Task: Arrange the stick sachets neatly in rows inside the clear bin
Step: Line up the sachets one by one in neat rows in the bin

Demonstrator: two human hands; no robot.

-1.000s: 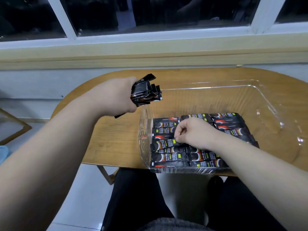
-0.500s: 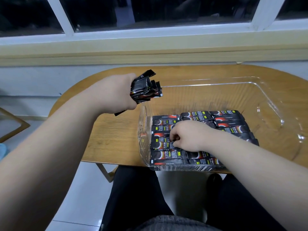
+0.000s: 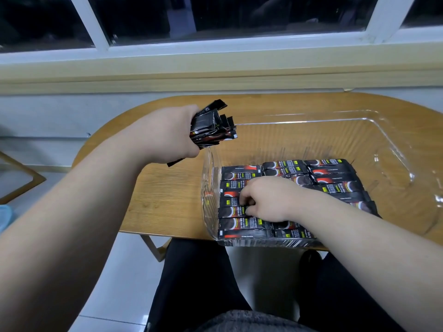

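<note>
To lay this sachet (image 3: 236,202) neatly, I should press it flat, snug against its neighbours (image 3: 242,222) and square to the wall of the clear bin (image 3: 393,149) on the table (image 3: 163,195). My right hand (image 3: 266,200) is inside, fingers curled, pinching it in the left row. My left hand (image 3: 167,135), beside the bin, clutches a spare bundle (image 3: 211,125).

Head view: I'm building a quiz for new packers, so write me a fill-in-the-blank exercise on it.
1. The sachets lying in the bin are mostly ____.
2. The left hand grips a bunch of ____.
3. The right hand rests inside the bin, which stands on a ____ table.
Missing: black; sachets; wooden.
</note>
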